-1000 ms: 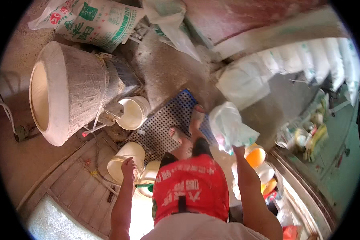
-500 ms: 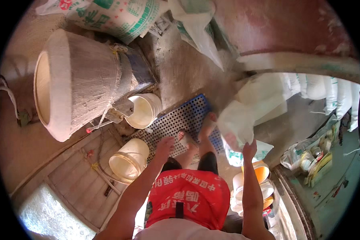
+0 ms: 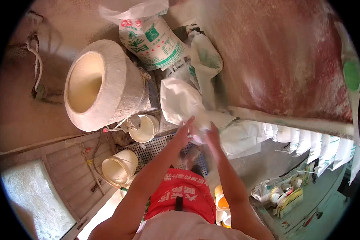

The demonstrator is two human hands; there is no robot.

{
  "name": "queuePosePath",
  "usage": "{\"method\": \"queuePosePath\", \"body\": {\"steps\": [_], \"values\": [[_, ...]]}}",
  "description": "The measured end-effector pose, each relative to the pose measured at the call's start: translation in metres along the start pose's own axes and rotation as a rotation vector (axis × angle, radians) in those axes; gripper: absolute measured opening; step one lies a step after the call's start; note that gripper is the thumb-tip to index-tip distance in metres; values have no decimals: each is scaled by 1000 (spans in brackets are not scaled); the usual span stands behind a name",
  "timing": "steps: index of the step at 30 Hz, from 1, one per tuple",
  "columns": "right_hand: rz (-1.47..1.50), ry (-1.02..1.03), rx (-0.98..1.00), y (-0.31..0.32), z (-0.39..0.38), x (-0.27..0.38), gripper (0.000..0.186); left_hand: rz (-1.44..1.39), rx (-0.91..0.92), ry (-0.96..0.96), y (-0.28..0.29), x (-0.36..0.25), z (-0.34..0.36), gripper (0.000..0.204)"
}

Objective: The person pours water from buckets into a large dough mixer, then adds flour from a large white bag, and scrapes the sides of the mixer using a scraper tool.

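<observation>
A white plastic sack (image 3: 182, 102) hangs in front of me, its bulk pointing away and its near edge gathered between my hands. My left hand (image 3: 185, 131) closes on the left side of that edge. Close beside it, my right hand (image 3: 213, 137) grips the right side, its fingers partly hidden by the sack and smeared by motion. What the sack holds, if anything, I cannot make out. Just beyond it stands a printed sack (image 3: 156, 44) with green lettering, next to a slumped, pale sack (image 3: 206, 60).
To the left is a wide-mouthed, dusty hopper (image 3: 116, 84). Two white buckets, one below it (image 3: 146, 128) and another nearer me (image 3: 126, 162), stand beside a perforated blue mat (image 3: 160, 146). Several filled sacks (image 3: 304, 142) line the right, near a greenish table (image 3: 308, 208).
My right hand has brought the white sack from the right to the middle. My left hand has moved forward and taken hold of it. The view has shifted, showing the hopper's opening more.
</observation>
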State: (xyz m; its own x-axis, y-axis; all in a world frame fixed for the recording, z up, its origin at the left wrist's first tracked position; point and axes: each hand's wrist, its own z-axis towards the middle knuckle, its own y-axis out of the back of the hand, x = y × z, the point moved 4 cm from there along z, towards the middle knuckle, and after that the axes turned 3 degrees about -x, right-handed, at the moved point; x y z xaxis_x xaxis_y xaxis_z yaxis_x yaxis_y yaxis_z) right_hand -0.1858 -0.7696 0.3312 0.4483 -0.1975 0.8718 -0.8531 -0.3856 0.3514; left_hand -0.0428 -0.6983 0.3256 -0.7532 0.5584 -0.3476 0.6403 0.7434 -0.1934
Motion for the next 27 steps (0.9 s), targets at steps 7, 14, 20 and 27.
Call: {"method": "queuePosePath", "body": {"steps": [7, 14, 20, 27], "values": [[36, -10, 250, -71, 76, -6, 41, 104, 13, -381, -27, -88, 33, 48], [224, -185, 219, -92, 170, 13, 57, 43, -270, -483, 28, -107, 119, 38], [-411, -17, -390, -49, 352, -91, 68, -125, -532, -437, 71, -86, 185, 49], [-36, -120, -501, -46, 509, -148, 66, -53, -613, -522, 54, -108, 238, 50]]}}
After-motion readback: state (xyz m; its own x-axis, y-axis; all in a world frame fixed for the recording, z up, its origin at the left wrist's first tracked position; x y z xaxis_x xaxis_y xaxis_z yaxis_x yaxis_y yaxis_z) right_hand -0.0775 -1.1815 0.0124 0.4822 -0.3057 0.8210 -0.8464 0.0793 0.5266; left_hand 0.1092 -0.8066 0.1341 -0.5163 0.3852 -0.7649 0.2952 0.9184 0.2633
